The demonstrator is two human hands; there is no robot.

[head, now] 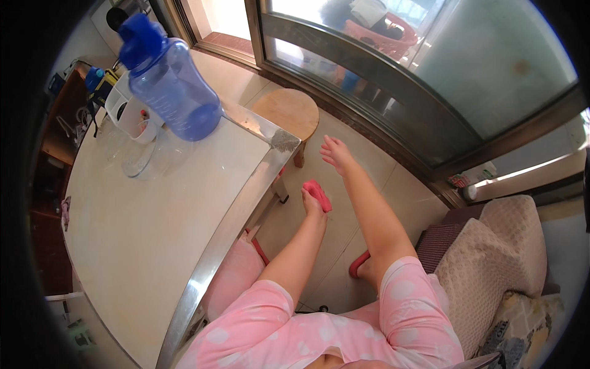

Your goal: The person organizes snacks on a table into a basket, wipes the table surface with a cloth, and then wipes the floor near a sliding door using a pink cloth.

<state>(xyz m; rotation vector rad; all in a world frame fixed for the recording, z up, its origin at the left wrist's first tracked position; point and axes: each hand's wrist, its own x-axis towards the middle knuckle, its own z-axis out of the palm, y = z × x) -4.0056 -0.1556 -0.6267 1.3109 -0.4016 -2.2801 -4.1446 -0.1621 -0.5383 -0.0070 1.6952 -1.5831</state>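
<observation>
My left hand is closed around a small pink-red cloth, held low beside the table's metal edge. Farther right, my right hand is stretched forward with its fingers apart and nothing in it. The round wooden stool stands just beyond both hands, touching neither. A large blue plastic water bottle stands near the corner of the pale-topped table. Beside it are a clear glass vessel and a white plastic organizer with small items inside.
Ahead is a sliding door with frosted glass and a metal frame; a pink basket shows behind it. On the right, a beige textured cover drapes over seating. A red slipper is on the floor below my right arm.
</observation>
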